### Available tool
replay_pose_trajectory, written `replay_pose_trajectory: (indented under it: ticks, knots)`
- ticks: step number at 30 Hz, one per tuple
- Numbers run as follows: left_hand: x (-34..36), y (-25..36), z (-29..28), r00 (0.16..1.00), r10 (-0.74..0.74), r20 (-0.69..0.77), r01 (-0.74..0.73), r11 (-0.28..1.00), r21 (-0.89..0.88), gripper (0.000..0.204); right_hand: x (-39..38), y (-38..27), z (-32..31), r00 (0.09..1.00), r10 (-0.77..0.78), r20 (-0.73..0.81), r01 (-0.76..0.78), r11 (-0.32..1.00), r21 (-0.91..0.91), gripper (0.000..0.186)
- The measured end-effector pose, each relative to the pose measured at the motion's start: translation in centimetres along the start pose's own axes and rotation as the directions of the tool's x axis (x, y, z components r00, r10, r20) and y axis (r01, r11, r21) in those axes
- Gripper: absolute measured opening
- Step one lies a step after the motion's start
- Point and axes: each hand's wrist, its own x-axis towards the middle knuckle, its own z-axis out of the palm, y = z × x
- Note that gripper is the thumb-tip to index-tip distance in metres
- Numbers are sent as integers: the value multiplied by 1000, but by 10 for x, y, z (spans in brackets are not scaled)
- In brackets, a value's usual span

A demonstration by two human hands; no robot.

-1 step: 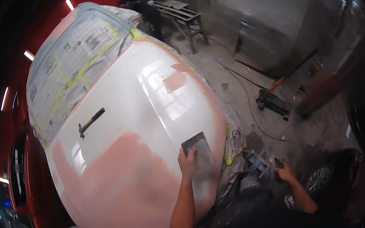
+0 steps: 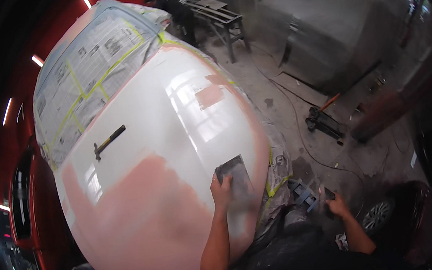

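A dark grey, flat rectangular sheet [image 2: 237,170] is in my left hand [image 2: 222,190], the thumb lying over its face. It is over the near right part of a white car hood [image 2: 144,125] with matte pink patches; whether it touches the surface I cannot tell. My right hand [image 2: 338,206] is low at the right, off the car, closed around a small dark flat object [image 2: 329,194] whose kind does not show. Farther up the hood lies a hammer [image 2: 110,141] with a dark and yellowish handle, away from both hands.
Newspaper and yellow-green tape cover the windshield [image 2: 104,57]. Right of the hood are a floor jack [image 2: 325,124] with an orange handle, a hose [image 2: 298,119] on the floor and a covered car [image 2: 327,29]. A metal stand [image 2: 226,23] is behind; a red car [image 2: 22,202] stands left.
The view has shifted very slightly, so the car and floor sit a little differently in it. Both hands keep their places and their hold.
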Motion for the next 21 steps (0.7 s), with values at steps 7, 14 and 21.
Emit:
replay_pose_trajectory:
  ticks: [7, 14, 21]
  knots:
    - [78, -32, -5, 948, -243, 207, 317, 784, -534, 45, 106, -89, 1, 983, -97, 156, 96, 995, 14, 58]
    - [182, 8, 16, 972, -196, 129, 195, 372, -907, 30, 207, -164, 31, 892, -312, 329, 332, 943, -5, 52]
    - [194, 1, 34, 962, -237, 138, 237, 464, -854, 21, 334, -268, 90, 736, -593, 328, 535, 805, 255, 55]
